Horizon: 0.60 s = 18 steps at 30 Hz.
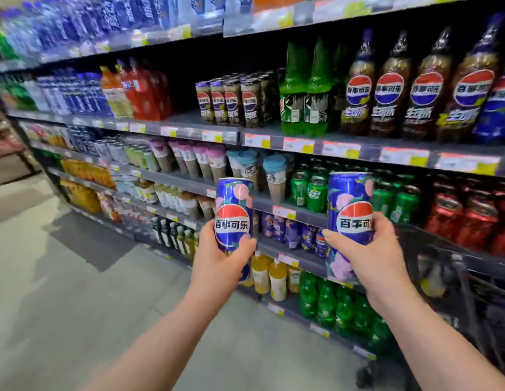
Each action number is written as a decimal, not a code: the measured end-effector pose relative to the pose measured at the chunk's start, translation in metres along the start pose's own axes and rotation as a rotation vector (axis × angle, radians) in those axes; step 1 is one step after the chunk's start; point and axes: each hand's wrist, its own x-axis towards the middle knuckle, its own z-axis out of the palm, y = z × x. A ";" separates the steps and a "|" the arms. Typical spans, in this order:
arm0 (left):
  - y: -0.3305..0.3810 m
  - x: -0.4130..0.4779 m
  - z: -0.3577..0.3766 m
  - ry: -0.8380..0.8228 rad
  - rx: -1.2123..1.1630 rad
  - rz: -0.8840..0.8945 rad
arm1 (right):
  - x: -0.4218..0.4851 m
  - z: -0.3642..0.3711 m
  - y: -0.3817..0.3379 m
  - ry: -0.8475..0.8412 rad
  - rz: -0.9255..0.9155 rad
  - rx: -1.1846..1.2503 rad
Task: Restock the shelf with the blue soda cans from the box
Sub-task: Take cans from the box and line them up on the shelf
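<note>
Blue can [233, 213] in left hand [217, 266], second can [349, 221] in right hand [369, 258], fingers [379, 223] apparently wrapped behind

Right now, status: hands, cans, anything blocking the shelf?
Left hand holds one blue can, right hand the second can. Both near upright, not shelved. Nothing blocking the shelf.

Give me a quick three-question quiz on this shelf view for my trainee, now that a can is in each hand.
1. True or false: the left hand holds nothing.
2. Which row stands directly right of the green cans? A) red cans B) yellow bottles C) purple-lidded cups
3. Fill in: the shelved blue cans sit one shelf ____ the green cans.

Key:
1. False. It grips a blue can, and the right hand grips a second blue can.
2. A
3. below
</note>
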 end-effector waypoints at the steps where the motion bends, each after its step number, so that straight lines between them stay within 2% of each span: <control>1: -0.002 0.017 -0.002 -0.007 0.006 -0.007 | 0.014 0.014 0.004 0.004 0.007 -0.001; 13: -0.033 0.190 -0.029 0.001 -0.054 -0.057 | 0.116 0.152 0.011 -0.057 0.013 -0.030; 18: -0.051 0.263 -0.070 -0.075 -0.127 -0.011 | 0.139 0.227 0.006 -0.020 -0.041 -0.066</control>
